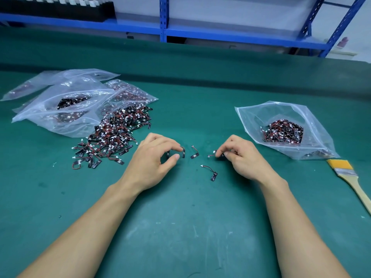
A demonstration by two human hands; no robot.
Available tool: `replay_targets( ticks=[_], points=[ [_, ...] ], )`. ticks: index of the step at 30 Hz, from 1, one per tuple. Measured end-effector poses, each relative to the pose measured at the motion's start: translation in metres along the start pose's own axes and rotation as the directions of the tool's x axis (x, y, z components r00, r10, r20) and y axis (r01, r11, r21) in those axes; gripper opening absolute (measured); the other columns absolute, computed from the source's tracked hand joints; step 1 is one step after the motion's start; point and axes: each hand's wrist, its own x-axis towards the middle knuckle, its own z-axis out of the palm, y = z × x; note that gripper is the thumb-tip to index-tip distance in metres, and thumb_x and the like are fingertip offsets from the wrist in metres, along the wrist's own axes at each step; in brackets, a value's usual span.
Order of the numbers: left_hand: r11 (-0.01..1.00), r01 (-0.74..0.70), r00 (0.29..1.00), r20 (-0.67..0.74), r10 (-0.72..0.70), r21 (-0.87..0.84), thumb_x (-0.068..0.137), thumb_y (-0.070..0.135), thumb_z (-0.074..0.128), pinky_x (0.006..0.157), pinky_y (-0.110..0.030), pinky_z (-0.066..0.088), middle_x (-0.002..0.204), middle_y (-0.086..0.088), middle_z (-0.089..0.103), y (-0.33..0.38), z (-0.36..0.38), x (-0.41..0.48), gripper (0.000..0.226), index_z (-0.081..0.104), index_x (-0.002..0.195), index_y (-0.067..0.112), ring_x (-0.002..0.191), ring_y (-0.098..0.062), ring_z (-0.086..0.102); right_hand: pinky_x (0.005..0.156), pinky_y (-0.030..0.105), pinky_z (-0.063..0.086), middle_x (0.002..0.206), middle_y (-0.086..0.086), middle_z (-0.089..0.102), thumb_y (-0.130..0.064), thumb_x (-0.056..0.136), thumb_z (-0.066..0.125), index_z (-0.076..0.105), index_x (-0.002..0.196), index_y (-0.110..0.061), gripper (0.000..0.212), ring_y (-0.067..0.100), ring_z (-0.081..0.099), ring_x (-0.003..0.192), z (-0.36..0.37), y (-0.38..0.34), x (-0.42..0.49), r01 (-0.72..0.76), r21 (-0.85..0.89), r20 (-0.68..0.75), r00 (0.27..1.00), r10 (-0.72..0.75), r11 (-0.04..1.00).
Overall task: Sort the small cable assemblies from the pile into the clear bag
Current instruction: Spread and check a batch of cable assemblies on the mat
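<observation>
Bare left hand (154,157), near the green table's (180,237) middle, curls its fingers on a small black red-wired cable assembly (183,152). The right hand (241,157) pinches a second assembly (214,154). The tangled pile (114,135) lies toward the left edge and the clear plastic bag (251,117) toward the right. This looks like mid-sort; next, the pinched pieces need carrying into the bag's mouth.

One view, from the camera worn on my head. It faced forward and steeply down over the green desk (180,227). Close range: my forearms (90,227) reached up from the bottom edge, and my left grip (152,157) and right grip (239,157) sat just below frame centre. Wide-angle lens, so the desk's far edge bowed. Blue shelving (163,17) behind the desk ran along the top of frame.
</observation>
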Motion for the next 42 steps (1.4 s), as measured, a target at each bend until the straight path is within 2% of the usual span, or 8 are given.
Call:
replay_targets(
  ticks=[8,15,19,24,28,33,37,42],
  points=[
    [1.0,-0.003,1.0,-0.017,0.002,-0.024,0.09,0.024,0.071,0.089,-0.045,0.047,0.103,0.02,0.066,0.008,0.007,0.0,0.015,0.072,0.104,0.026,0.098,-0.016,0.048,0.064,0.016,0.034,0.089,0.004,0.055,0.008,0.091,0.052,0.068,0.072,-0.025,0.041,0.004,0.042,0.064,0.002,-0.012,-0.002,-0.006,0.196,-0.044,0.999,0.015,0.981],
    [0.999,0.014,0.998,-0.064,-0.017,-0.047,0.087,0.041,0.071,0.084,-0.04,0.045,0.09,0.017,0.064,0.031,0.022,0.006,0.021,0.071,0.104,0.028,0.087,-0.015,0.048,0.071,0.02,0.036,0.091,0.005,0.058,0.005,0.09,0.052,0.07,0.077,-0.023,0.036,0.01,0.047,0.074,0.009,-0.029,-0.005,0.08,0.296,0.0,0.997,-0.084,0.952],
    [0.997,0.008,0.998,-0.059,-0.012,-0.073,0.088,0.031,0.073,0.078,-0.035,0.043,0.081,0.018,0.064,0.033,0.024,0.004,0.004,0.072,0.09,0.027,0.08,-0.012,0.044,0.074,0.017,0.038,0.088,-0.006,0.06,-0.012,0.085,0.051,0.07,0.082,-0.025,0.023,0.01,0.051,0.077,0.013,-0.035,-0.006,0.119,0.327,0.016,0.991,-0.131,0.938],
    [0.99,0.005,0.997,-0.077,-0.016,-0.137,0.09,0.026,0.071,0.073,-0.021,0.036,0.078,0.019,0.062,0.029,0.02,0.002,0.005,0.072,0.085,0.024,0.079,-0.009,0.045,0.075,0.033,0.044,0.084,-0.016,0.057,-0.001,0.091,0.059,0.053,0.095,-0.022,0.022,0.012,0.05,0.075,0.017,-0.026,-0.005,0.083,0.391,-0.03,0.997,-0.078,0.917],
    [0.986,0.019,0.992,-0.12,-0.039,-0.163,0.089,0.029,0.067,0.071,-0.014,0.033,0.075,0.023,0.059,0.03,0.017,0.0,0.008,0.069,0.081,0.027,0.078,-0.002,0.045,0.064,0.019,0.041,0.08,-0.017,0.06,-0.002,0.086,0.059,0.051,0.091,-0.028,0.027,0.01,0.05,0.07,0.016,-0.024,-0.005,0.084,0.325,-0.068,0.996,-0.065,0.942],
    [0.979,0.045,0.986,-0.15,-0.076,-0.198,0.087,0.027,0.069,0.069,-0.017,0.035,0.074,0.02,0.061,0.031,0.016,0.001,0.008,0.069,0.079,0.029,0.075,-0.005,0.045,0.059,0.018,0.041,0.076,-0.023,0.063,-0.004,0.085,0.066,0.059,0.085,-0.027,0.024,0.018,0.046,0.061,0.013,-0.016,0.0,0.045,0.242,-0.186,0.982,0.001,0.969],
    [0.987,0.036,0.992,-0.11,-0.053,-0.154,0.088,0.027,0.072,0.07,-0.015,0.033,0.075,0.021,0.062,0.031,0.017,0.008,0.008,0.07,0.082,0.031,0.077,-0.005,0.045,0.059,0.012,0.039,0.076,-0.016,0.069,-0.014,0.083,0.076,0.069,0.078,-0.03,0.019,0.006,0.043,0.056,0.011,-0.006,0.004,-0.054,0.221,-0.302,0.946,0.121,0.974],
    [0.994,-0.082,0.997,0.006,0.081,0.071,0.091,0.027,0.071,0.076,-0.037,0.043,0.082,0.014,0.065,0.03,0.02,0.029,0.005,0.074,0.089,0.025,0.079,-0.017,0.043,0.068,0.019,0.046,0.068,-0.016,0.071,-0.023,0.077,0.085,0.074,0.072,-0.034,0.016,0.001,0.061,0.064,0.008,-0.002,0.005,-0.154,0.24,-0.355,0.905,0.234,0.959]
  ],
)
